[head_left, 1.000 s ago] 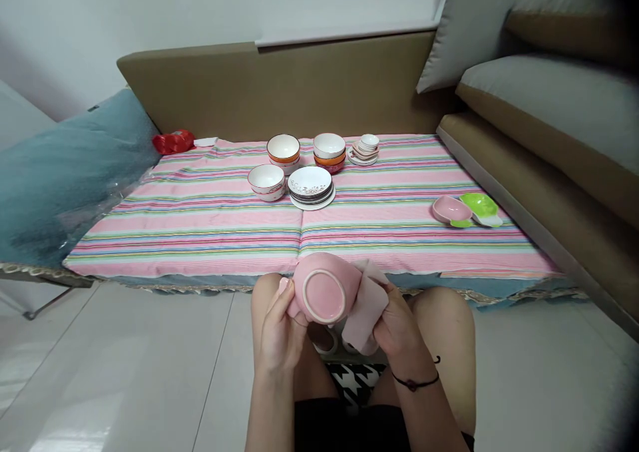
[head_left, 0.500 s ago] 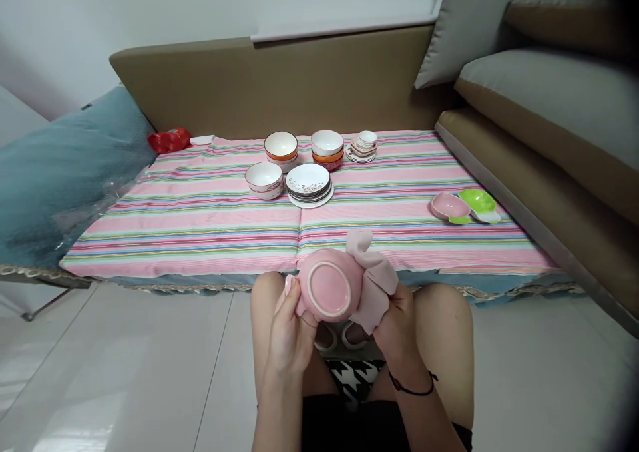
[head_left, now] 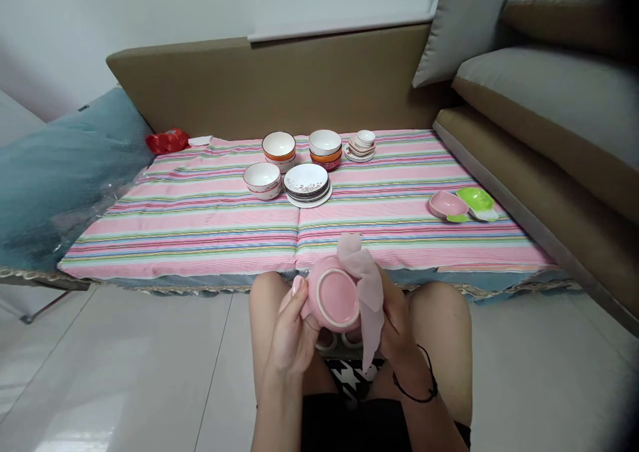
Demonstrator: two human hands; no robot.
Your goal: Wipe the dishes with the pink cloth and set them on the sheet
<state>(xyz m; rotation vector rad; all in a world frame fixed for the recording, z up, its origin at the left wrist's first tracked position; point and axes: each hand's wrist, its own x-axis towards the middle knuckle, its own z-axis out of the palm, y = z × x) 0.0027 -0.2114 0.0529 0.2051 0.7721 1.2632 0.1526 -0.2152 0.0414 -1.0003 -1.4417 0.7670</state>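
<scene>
A small pink bowl (head_left: 337,297) is tipped so its round base ring faces me, held just in front of the cushion's edge over my knees. My left hand (head_left: 293,325) is closed on the bowl's handle-like tab, thumb on top. Around the bowl's right side my right hand (head_left: 397,322) is closed on a pale pink cloth (head_left: 368,285), which presses against the bowl wall and hangs down. Part of my right hand's fingers is hidden behind the cloth and bowl.
A striped cloth (head_left: 200,212) covers the seat. On it stand stacked bowls (head_left: 325,144), a single bowl (head_left: 262,178), stacked plates (head_left: 307,180), small dishes (head_left: 363,142), a pink bowl (head_left: 448,204) and a green bowl (head_left: 475,200). Cushions (head_left: 544,126) rise at right; a red bag (head_left: 168,141) lies far left.
My right hand and the cloth have shifted round the bowl's upper right side, and the cloth hangs lower. The bowl has tilted and moved slightly right and down, still in my left hand.
</scene>
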